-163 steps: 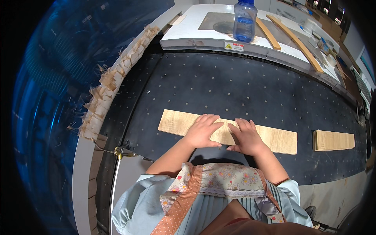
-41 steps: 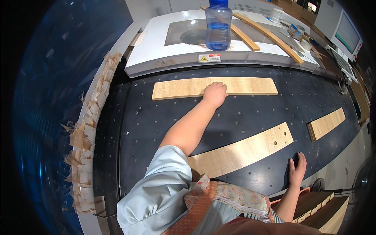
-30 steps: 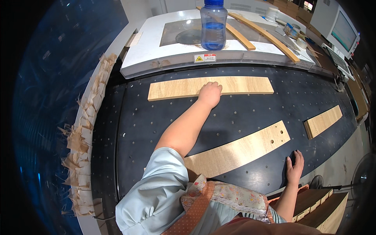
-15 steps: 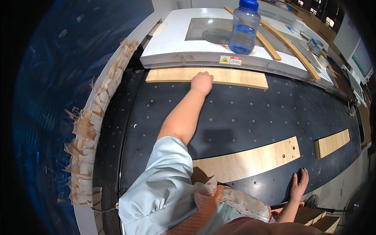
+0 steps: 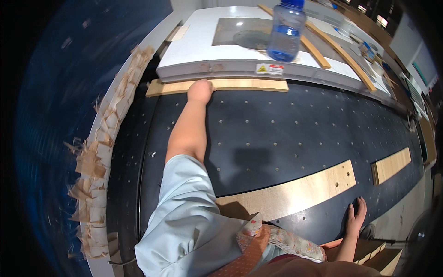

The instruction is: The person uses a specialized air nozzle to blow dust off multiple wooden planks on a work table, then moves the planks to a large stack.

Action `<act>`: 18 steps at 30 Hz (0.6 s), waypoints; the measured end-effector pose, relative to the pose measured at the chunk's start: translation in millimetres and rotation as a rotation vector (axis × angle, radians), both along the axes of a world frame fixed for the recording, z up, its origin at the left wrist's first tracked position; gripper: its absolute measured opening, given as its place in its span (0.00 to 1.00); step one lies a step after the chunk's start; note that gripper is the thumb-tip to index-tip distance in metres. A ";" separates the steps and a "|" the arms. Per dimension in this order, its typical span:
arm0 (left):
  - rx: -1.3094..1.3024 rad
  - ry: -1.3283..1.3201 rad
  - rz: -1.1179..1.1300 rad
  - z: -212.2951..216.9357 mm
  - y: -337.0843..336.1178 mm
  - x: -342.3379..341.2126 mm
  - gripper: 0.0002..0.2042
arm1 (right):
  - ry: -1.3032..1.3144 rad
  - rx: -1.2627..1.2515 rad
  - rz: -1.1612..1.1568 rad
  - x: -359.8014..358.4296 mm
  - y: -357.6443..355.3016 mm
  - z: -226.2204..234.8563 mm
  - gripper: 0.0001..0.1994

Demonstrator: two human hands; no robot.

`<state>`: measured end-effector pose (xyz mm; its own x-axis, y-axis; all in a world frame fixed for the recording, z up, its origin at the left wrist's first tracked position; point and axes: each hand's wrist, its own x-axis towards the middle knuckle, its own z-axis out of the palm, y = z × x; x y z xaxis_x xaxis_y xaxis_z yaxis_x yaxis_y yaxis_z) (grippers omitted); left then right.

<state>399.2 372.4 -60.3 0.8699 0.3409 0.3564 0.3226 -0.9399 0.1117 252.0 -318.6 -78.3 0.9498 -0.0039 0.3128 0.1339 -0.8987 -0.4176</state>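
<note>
Long board (image 5: pixel 251 85): flat along black tabletop's (image 5: pixel 286 117) far edge, left of middle. Left hand (image 5: pixel 200 91): curled over board, pinch hidden, cannot tell. Right hand (image 5: pixel 356 217): fingers spread, near edge. Best held flat, pressure even near mid-length.

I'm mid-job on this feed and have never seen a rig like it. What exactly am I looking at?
There is no machine arm, just a person's two bare hands. The one view comes from a fisheye camera on their head, looking down, so straight edges bend. The left hand is on a long board beside the white housing. The right hand is open at the near edge of the black studded table. Also lying there are a board with holes and a shorter wooden piece.
</note>
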 end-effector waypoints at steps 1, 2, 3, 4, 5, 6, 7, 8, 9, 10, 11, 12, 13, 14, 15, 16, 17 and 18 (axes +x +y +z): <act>-0.002 0.045 0.018 1.7 -6.8 9.3 0.14 | 0.001 -0.020 -0.034 -3.6 -2.1 -0.8 0.19; -0.011 0.079 0.076 1.8 -1.4 15.1 0.14 | -0.018 -0.021 -0.015 -2.2 -0.7 0.7 0.19; -0.036 0.123 0.110 -1.5 4.9 13.4 0.13 | -0.051 -0.021 -0.009 -1.3 5.4 2.5 0.19; -0.056 0.150 0.132 -3.9 13.9 10.7 0.13 | -0.061 -0.037 -0.004 3.3 6.2 0.2 0.19; -0.046 0.162 0.122 -2.3 10.7 12.6 0.13 | -0.067 -0.024 -0.015 4.5 12.3 3.1 0.19; -0.058 0.167 0.131 -2.3 14.4 11.4 0.13 | -0.096 -0.025 -0.009 6.2 14.8 4.4 0.20; -0.020 0.147 0.093 1.0 5.5 11.6 0.13 | -0.110 -0.034 -0.010 6.3 16.0 7.0 0.20; 0.023 0.070 0.031 0.9 5.9 9.1 0.11 | -0.121 -0.035 -0.017 5.0 18.0 9.9 0.20; 0.023 0.060 0.014 0.6 11.2 6.0 0.11 | -0.142 -0.048 -0.006 6.9 18.8 9.5 0.19; 0.048 0.038 -0.004 -0.3 13.9 6.4 0.11 | -0.158 -0.054 -0.001 6.9 19.6 11.4 0.19; 0.049 0.022 -0.024 0.7 10.4 9.4 0.11 | -0.153 -0.054 -0.017 4.6 19.5 14.7 0.19; 0.052 0.039 -0.027 -1.5 15.3 12.0 0.12 | -0.171 -0.057 -0.026 3.9 19.5 14.8 0.19; 0.053 0.039 -0.014 -3.6 21.4 10.0 0.12 | -0.186 -0.070 -0.003 6.4 20.3 13.6 0.20; 0.060 0.030 -0.029 -7.2 25.1 10.6 0.12 | -0.149 -0.089 -0.019 4.1 22.8 19.5 0.20; 0.068 0.034 -0.028 -3.4 20.6 7.0 0.12 | -0.124 -0.081 -0.035 4.1 23.6 17.1 0.20; 0.098 0.029 -0.046 -4.2 23.8 5.5 0.12 | -0.114 -0.076 -0.044 2.6 23.9 16.7 0.20; 0.109 -0.008 -0.063 -9.1 36.4 2.5 0.12 | -0.108 -0.076 -0.032 4.9 24.5 15.9 0.20; 0.125 -0.012 -0.117 -9.6 27.9 16.4 0.13 | -0.090 -0.070 -0.058 0.1 18.4 16.8 0.20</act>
